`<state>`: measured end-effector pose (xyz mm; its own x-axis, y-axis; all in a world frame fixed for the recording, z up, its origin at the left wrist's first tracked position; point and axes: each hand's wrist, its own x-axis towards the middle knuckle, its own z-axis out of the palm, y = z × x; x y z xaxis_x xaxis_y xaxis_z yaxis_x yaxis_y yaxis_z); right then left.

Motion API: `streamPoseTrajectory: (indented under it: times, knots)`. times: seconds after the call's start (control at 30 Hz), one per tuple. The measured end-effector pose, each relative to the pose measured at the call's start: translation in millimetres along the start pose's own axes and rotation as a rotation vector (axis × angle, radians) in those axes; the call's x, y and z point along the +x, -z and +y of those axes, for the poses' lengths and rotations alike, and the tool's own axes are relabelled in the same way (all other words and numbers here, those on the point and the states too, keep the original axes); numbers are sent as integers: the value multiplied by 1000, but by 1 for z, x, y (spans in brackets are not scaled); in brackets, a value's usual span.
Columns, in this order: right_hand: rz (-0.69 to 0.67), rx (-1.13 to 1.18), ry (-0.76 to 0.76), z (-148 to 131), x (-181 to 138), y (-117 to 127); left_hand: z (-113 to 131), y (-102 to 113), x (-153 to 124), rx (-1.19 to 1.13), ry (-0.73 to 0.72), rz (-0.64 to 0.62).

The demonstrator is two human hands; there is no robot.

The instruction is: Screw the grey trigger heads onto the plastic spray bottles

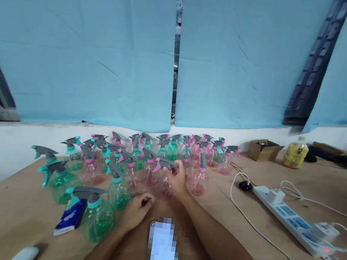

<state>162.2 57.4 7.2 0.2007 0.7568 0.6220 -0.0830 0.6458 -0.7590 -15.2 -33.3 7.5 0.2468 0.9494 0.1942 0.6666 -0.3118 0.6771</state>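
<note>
My right hand (pixel 178 179) grips the neck and grey head of a clear pink spray bottle (pixel 167 188) with a pink trigger. That bottle stands at the front of a crowd of similar bottles. My left hand (pixel 139 209) rests on the table, fingers loosely curled, with nothing visible in them. Close beside it on the left are two green spray bottles, a nearer one (pixel 97 222) and one behind it (pixel 119 193). Another pink spray bottle (pixel 199 183) stands just right of my right hand.
Below my hands lies a phone (pixel 165 249), its screen blurred out. A blue packet (pixel 70 216) is at the left. To the right are a power strip (pixel 289 221) with plugs and white cables, a cardboard box (pixel 264 151) and a yellow drink bottle (pixel 296 153).
</note>
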Motion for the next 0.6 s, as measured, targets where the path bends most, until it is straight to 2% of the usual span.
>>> streamPoseTrajectory:
  times: [0.13, 0.23, 0.33, 0.5, 0.6]
  knots:
    - [-247, 21, -16, -13, 10, 5, 1, 0, 0, 0, -20, 8]
    - [-393, -25, 34, -24, 19, 11, 2, 1, 0, 7, -23, 0]
    - [-436, -31, 70, -29, 22, 13, 2, 1, 0, 14, -16, -3]
    - [-405, 11, -102, -27, 10, 5, 1, 0, 1, 27, -13, -11]
    - [-519, 101, -199, -32, 6, 0, 2, 1, 1, 27, -10, -17]
